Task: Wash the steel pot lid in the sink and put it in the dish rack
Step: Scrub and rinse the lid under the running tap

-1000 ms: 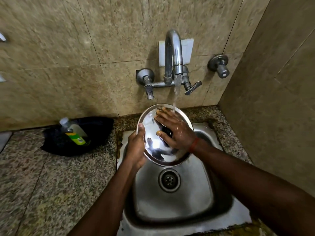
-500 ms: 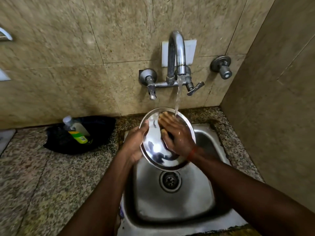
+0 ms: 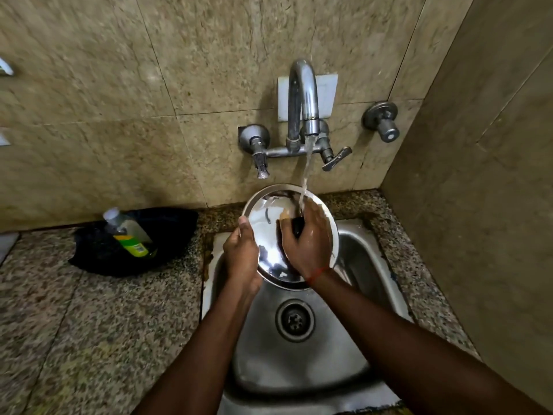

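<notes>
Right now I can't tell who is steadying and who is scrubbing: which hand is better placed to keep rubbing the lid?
Right. The right hand lies flat on the lid under the water stream; the left hand grips its rim.

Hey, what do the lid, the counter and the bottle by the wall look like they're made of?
Lid: polished steel by the look, with mirror-like reflections.
Counter: speckled stone, probably granite, glossy grainy surface.
Bottle: likely clear plastic, translucent body with a green and yellow label.
</notes>
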